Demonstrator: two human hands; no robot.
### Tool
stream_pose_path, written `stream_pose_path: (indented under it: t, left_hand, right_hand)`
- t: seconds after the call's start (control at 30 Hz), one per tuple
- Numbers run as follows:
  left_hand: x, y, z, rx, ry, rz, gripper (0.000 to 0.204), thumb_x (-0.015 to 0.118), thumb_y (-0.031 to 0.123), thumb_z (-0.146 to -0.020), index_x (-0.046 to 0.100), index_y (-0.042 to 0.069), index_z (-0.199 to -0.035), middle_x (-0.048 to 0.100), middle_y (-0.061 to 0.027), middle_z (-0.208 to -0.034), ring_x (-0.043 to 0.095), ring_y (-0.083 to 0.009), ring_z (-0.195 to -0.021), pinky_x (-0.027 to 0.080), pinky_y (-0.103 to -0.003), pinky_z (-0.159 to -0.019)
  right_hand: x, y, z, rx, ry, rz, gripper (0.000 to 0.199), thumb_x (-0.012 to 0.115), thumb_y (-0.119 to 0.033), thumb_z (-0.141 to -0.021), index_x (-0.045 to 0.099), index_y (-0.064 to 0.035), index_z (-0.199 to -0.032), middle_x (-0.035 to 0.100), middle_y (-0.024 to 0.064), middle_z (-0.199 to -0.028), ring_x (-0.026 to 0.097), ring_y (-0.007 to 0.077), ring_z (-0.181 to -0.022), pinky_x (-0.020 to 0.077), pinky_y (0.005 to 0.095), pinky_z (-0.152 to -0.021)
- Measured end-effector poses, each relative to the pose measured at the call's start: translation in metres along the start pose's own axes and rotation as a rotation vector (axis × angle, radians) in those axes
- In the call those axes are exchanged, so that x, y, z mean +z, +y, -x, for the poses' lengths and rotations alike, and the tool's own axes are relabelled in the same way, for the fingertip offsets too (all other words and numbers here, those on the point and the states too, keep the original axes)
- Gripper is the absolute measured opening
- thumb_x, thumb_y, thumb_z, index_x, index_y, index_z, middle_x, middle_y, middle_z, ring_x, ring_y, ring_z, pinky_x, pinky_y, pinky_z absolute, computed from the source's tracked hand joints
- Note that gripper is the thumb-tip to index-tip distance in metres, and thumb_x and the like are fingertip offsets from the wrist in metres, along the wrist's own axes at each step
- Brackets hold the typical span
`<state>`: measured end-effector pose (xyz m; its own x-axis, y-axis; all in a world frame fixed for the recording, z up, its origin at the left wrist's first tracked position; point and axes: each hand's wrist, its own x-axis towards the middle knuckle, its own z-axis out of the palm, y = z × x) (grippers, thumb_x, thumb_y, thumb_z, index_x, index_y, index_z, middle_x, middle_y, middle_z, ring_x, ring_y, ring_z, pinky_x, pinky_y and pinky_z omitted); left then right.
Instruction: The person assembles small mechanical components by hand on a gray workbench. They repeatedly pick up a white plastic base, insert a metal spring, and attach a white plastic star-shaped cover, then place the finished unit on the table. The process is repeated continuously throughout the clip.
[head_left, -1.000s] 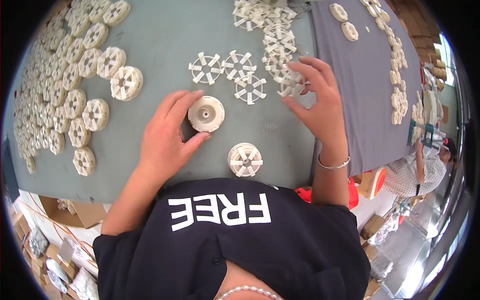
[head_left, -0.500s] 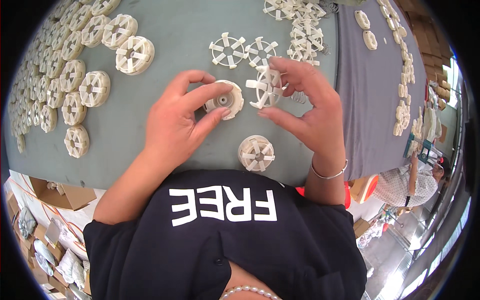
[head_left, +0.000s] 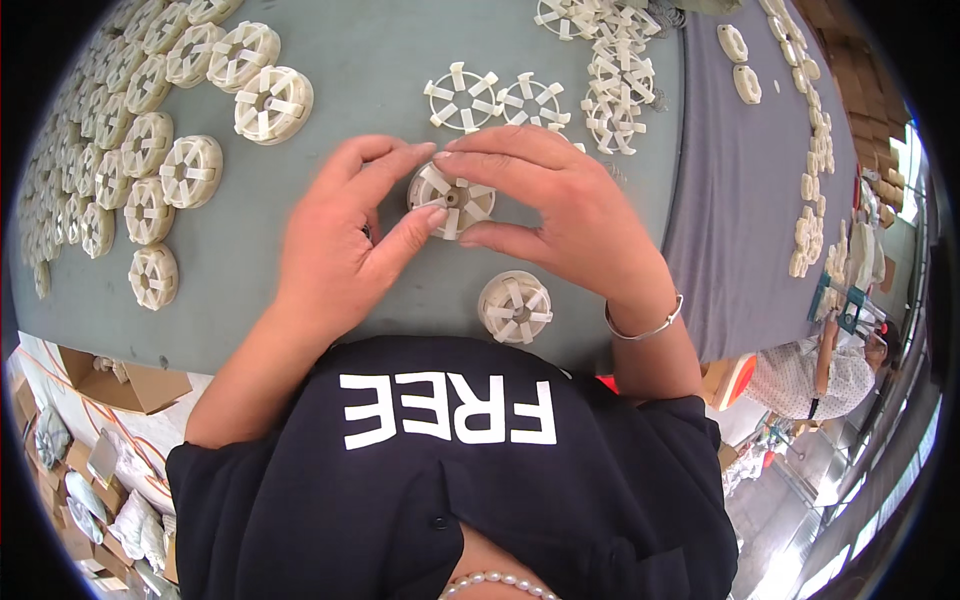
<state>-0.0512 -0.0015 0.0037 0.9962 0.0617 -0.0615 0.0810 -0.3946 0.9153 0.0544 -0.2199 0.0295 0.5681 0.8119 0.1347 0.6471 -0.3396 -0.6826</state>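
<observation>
A cream-white plastic spoked ring (head_left: 452, 221) lies on a round cup-like base (head_left: 414, 191) of the same colour, in front of me. My left hand (head_left: 340, 235) grips the pair from the left, its thumb on the near-left edge. From the right, my right hand (head_left: 565, 200) curls its fingers over the far side, thumb at the near-right edge, holding the spoked ring. Fingers cover part of both pieces, so I cannot tell whether the ring is fully seated. Closer to my body sits a similar round spoked unit (head_left: 515, 308).
Two loose spoked rings (head_left: 462, 98) lie beyond my hands, with a pile of more rings (head_left: 618, 75) farther right. Many round units (head_left: 190, 172) crowd the left of the grey-green table cover (head_left: 340, 75). Small oval parts (head_left: 733, 43) rest on a grey cloth. Another person (head_left: 810, 375) is at far right.
My right hand has moved left, bringing the spoked ring from beside the base onto it. My left hand has stayed at the base. The nearer unit has not moved.
</observation>
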Motion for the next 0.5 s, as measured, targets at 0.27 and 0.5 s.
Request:
stream_pose_path:
  t: [0.27, 0.5]
  left_hand:
    - [0.002, 0.011, -0.002, 0.032, -0.029, -0.040, 0.052, 0.083, 0.016, -0.090, 0.071, 0.014, -0.141, 0.065, -0.0045, -0.136, 0.056, -0.0138, -0.068, 0.049, -0.029, -0.063]
    - [-0.034, -0.024, 0.003, 0.075, 0.151, -0.413, 0.045, 0.078, 0.004, -0.088, 0.074, 0.010, -0.133, 0.071, -0.0081, -0.126, 0.066, -0.0201, -0.084, 0.055, -0.033, -0.073]
  right_hand:
    - [0.015, 0.007, 0.010, -0.039, 0.095, 0.254, 0.057, 0.092, -0.029, -0.072, 0.077, -0.0174, -0.127, 0.072, -0.0010, -0.127, 0.058, 0.0270, -0.137, 0.0436, 0.0500, -0.118]
    - [-0.045, -0.001, 0.062, 0.259, 0.051, 0.075, 0.053, 0.091, -0.025, -0.078, 0.074, -0.0169, -0.127, 0.070, 0.0050, -0.126, 0.069, 0.0314, -0.117, 0.0573, 0.0453, -0.100]
